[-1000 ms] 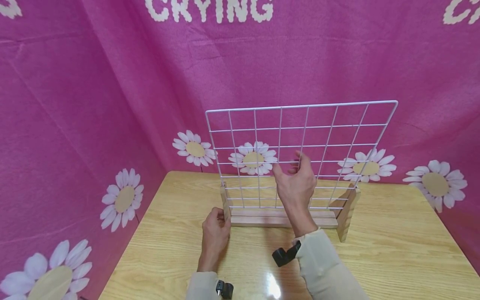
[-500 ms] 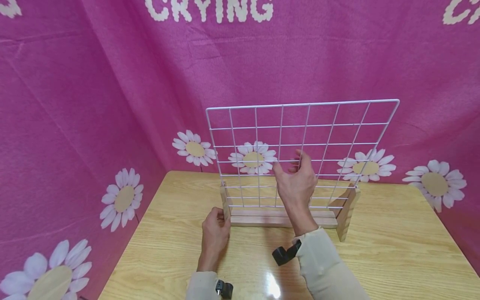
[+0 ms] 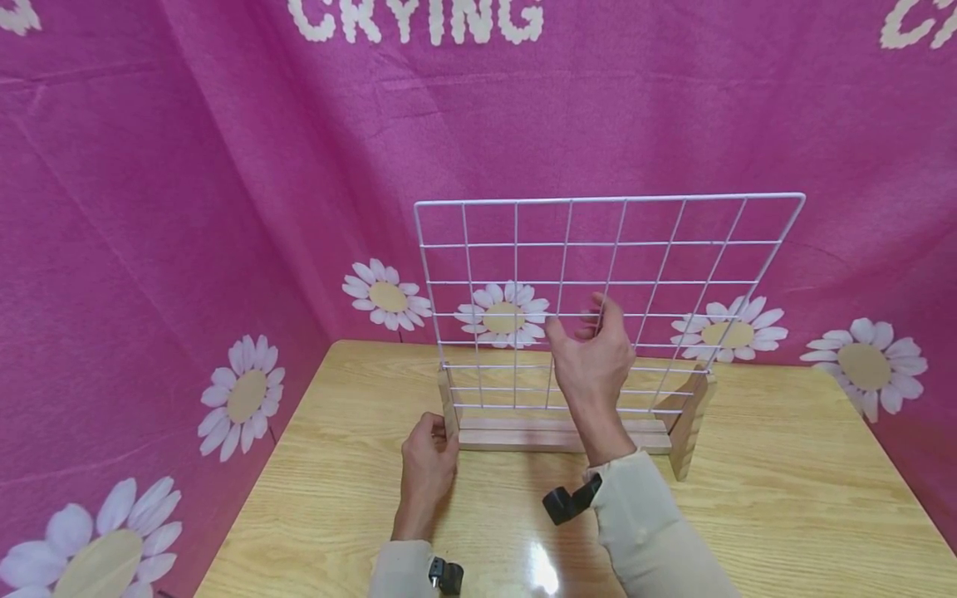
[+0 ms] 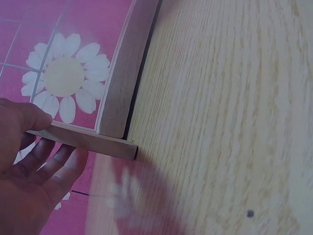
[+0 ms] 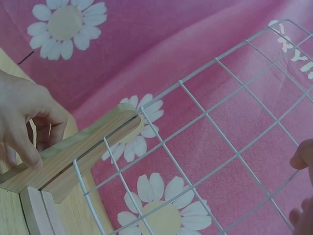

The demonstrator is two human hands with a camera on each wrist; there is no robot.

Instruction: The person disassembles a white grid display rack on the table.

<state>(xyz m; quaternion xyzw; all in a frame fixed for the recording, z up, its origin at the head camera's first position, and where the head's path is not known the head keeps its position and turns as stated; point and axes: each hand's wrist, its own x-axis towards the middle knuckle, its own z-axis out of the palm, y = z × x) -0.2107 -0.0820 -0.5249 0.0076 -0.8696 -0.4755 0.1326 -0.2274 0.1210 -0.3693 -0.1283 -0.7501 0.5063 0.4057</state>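
Note:
A white wire grid panel (image 3: 516, 241) stands upright, leaning back a little, between two wooden side pieces of a stand. My right hand (image 3: 594, 361) grips the grid's wires low in its middle, fingers curled and thumb at the left; the right wrist view catches only its fingertips (image 5: 304, 155) at the right edge. With thumb and fingers, my left hand (image 3: 429, 461) pinches the left side piece (image 4: 88, 139) at its lower front. A long slot shows in that piece, and the grid's edge lies along it in the right wrist view. Wooden base rails (image 3: 523, 436) join the sides.
The right side piece (image 3: 691, 428) rises from the wood-grain table (image 3: 807, 498). Close behind the table and along its left hangs a pink cloth (image 3: 224, 166) with daisies and white lettering. Black wrist cameras (image 3: 568, 502) sit at both sleeves.
The grid's top edge has risen and shifted slightly right, while its bottom edge has moved up a little. My right hand has edged upward with it. My left hand stays on the side piece.

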